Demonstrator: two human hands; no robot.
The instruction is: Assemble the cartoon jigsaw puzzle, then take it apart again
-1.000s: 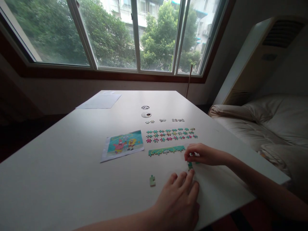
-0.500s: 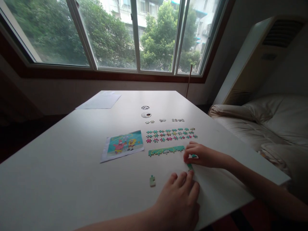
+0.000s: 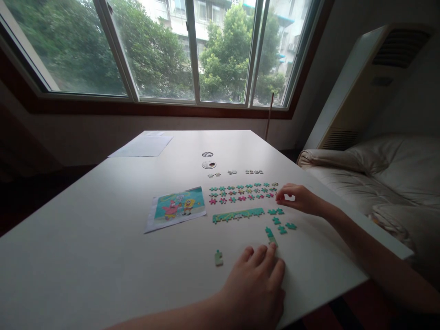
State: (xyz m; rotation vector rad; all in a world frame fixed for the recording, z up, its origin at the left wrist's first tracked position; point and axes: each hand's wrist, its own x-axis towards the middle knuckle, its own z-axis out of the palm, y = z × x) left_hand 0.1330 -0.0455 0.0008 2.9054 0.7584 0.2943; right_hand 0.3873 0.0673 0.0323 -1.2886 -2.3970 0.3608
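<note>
My left hand (image 3: 257, 277) rests palm down on the table, its fingers bent and slightly apart. Its fingertips touch the near end of a short strip of joined green puzzle pieces (image 3: 270, 234). My right hand (image 3: 299, 200) is at the right end of the rows of loose puzzle pieces (image 3: 242, 198), thumb and forefinger pinched. Whatever is between those fingertips is hidden. Left of it lies a longer joined puzzle strip (image 3: 239, 215). Several loose green pieces (image 3: 282, 229) lie between my hands. A single pale green piece (image 3: 219, 258) sits left of my left hand.
A printed cartoon picture (image 3: 178, 206) lies left of the pieces. Farther back are small groups of pale pieces (image 3: 254, 172) and two round items (image 3: 209, 165). A white paper sheet (image 3: 142, 145) is at the table's far left; a sofa (image 3: 350, 178) stands at right.
My right hand has moved up and to the right, from the short strip to the end of the piece rows, uncovering the loose green pieces. My left hand has stayed in place.
</note>
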